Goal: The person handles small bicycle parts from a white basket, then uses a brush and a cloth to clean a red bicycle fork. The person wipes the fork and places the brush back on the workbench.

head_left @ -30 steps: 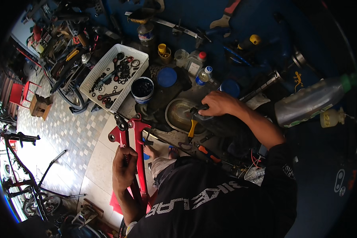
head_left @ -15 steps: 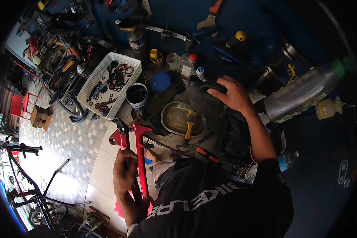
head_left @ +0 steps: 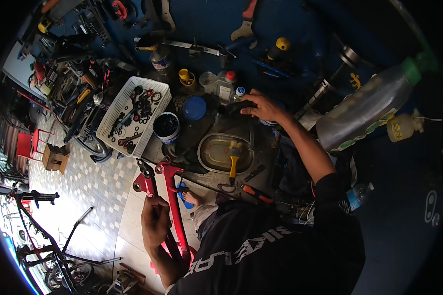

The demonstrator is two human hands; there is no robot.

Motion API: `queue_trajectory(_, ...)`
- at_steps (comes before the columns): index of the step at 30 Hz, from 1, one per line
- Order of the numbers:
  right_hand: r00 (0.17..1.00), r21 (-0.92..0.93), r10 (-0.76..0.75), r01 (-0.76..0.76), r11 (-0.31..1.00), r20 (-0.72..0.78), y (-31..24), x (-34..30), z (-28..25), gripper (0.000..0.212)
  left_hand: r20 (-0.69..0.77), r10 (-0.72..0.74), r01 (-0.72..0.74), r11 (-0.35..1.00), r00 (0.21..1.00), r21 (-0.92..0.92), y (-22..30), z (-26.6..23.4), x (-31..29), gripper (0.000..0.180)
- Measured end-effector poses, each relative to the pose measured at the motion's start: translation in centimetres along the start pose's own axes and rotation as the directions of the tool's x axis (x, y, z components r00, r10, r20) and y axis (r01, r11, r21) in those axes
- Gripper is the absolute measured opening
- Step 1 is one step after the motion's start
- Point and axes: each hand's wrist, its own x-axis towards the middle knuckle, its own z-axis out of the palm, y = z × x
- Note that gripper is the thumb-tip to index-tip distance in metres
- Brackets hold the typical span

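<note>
My left hand (head_left: 155, 221) is closed around one arm of a glossy red forked bicycle frame part (head_left: 176, 209), which stands slanted in front of me with a dark pivot piece at its upper end. Across the bench, my right hand (head_left: 265, 108) has its fingers closed on a dark plastic bottle (head_left: 235, 108), tilted with its narrow end to the left; much of the bottle blends into the dark surroundings. Below it is an oval metal tray (head_left: 202, 156) with shallow liquid, and a yellow-handled brush (head_left: 234, 162) rests on its rim.
A white basket (head_left: 101, 132) holds small bike parts. Beside it stand a tub of dark grease (head_left: 166, 127), a blue lid (head_left: 195, 108) and a grey bottle with a red cap (head_left: 226, 86). An orange-handled tool (head_left: 257, 193) lies nearby. A large clear bottle (head_left: 364, 113) hangs at right.
My right hand has moved left and curled its fingers onto the dark bottle, which now leans left. My left hand keeps its hold on the red frame part. The view has shifted slightly.
</note>
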Motion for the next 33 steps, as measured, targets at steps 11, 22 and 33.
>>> queue_trajectory(11, 0.971, -0.431, 0.209, -0.139, 0.892, 0.118, -1.9, -0.7, -5.8, 0.053, 0.015, -0.033, 0.033, 0.999, 0.999, -0.029, -0.3, 0.2, 0.0, 0.011)
queue_trajectory(22, 0.987, -0.450, 0.151, -0.158, 0.879, -0.053, -4.5, -1.9, -5.1, 0.049, 0.013, -0.022, 0.023, 0.999, 1.000, -0.029, 0.3, 0.5, 0.3, 0.011)
queue_trajectory(33, 0.999, -0.424, -0.007, 0.028, 0.905, 0.050, -11.3, 0.5, -3.6, 0.041, 0.045, -0.031, 0.032, 0.999, 0.999, -0.029, 0.6, 0.4, 0.5, 0.009)
